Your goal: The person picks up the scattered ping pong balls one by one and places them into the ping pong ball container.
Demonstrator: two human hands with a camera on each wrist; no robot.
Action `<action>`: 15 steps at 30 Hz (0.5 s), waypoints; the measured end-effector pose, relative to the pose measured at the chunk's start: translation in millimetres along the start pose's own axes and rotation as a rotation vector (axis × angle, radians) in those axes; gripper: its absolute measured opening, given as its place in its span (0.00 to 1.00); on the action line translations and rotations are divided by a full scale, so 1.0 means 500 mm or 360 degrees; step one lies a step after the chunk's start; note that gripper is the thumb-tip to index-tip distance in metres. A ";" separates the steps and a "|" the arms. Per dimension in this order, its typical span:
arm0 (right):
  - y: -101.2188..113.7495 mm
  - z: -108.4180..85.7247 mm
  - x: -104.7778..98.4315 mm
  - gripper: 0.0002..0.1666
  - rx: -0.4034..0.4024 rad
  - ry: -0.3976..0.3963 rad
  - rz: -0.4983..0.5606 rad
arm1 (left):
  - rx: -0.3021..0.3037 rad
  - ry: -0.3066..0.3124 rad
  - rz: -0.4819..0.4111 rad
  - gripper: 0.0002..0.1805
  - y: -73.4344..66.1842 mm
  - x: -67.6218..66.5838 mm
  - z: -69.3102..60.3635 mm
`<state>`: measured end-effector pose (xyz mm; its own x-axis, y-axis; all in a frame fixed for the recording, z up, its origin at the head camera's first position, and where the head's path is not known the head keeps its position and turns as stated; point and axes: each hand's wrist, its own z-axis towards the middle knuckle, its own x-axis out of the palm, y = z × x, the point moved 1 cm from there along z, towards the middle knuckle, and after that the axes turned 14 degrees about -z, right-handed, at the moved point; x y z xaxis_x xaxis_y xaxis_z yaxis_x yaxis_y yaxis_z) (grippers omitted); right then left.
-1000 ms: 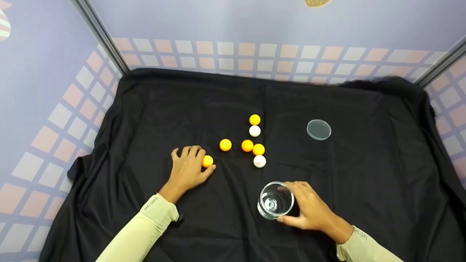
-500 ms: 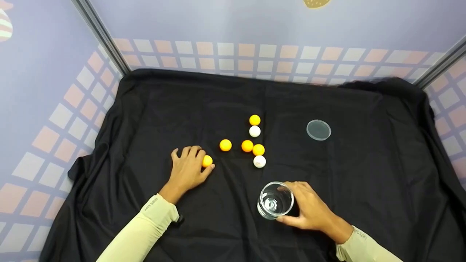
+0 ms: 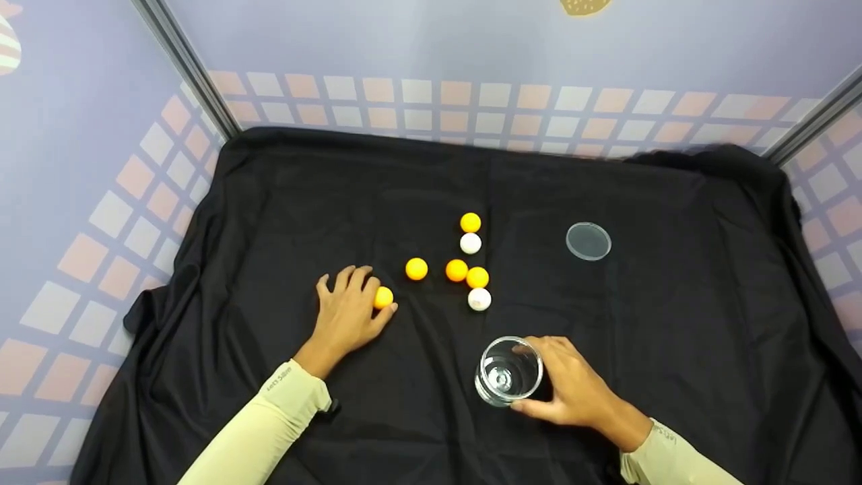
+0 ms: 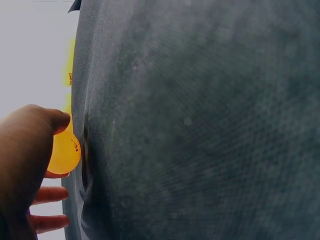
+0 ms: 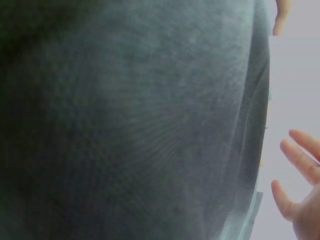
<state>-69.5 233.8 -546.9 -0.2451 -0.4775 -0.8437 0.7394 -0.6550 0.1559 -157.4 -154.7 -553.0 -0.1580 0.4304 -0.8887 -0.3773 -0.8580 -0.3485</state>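
Observation:
Thumb and index finger of the left hand (image 3: 345, 316) pinch an orange ball (image 3: 383, 298) at the cloth, left of centre; its other fingers are spread. The left wrist view shows that ball (image 4: 65, 154) beside the thumb of the left hand (image 4: 25, 155). Around the right side of a clear, upright glass (image 3: 510, 370) curls the right hand (image 3: 576, 387); no ball shows inside it. In the right wrist view the fingers of the right hand (image 5: 306, 200) look spread, and the glass cannot be made out.
Between the hands and farther back lie several loose balls, among them orange ones (image 3: 416, 269) (image 3: 456, 270) and white ones (image 3: 471, 243) (image 3: 479, 299). A clear round disc (image 3: 588, 241) lies at the right. Black cloth (image 3: 323, 195) with folds covers the table; patterned walls (image 3: 471, 40) stand behind.
The left hand's outstretched fingers have shifted very slightly away from the body, while its pinch on the ball stays. The right hand and the glass have hardly moved.

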 end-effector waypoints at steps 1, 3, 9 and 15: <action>0.000 0.000 0.000 0.53 0.0000 0.0000 -0.0001 | -0.0002 0.0004 -0.0004 0.25 0.000 0.000 0.000; 0.000 0.000 0.000 0.53 0.0000 -0.0001 -0.0003 | -0.0010 0.0014 -0.0012 0.25 -0.002 -0.001 0.000; -0.001 0.000 0.001 0.53 0.0001 -0.0006 0.0004 | -0.0025 0.0035 -0.0011 0.25 -0.010 -0.006 0.001; 0.000 0.001 0.001 0.52 -0.0005 -0.0011 0.0017 | 0.0000 0.0005 -0.0008 0.24 -0.016 -0.010 0.000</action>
<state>-70.1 233.2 -547.3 -0.2418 -0.4885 -0.8384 0.7441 -0.6479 0.1629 -153.8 -149.8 -545.9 -0.1532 0.4341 -0.8877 -0.3781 -0.8557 -0.3532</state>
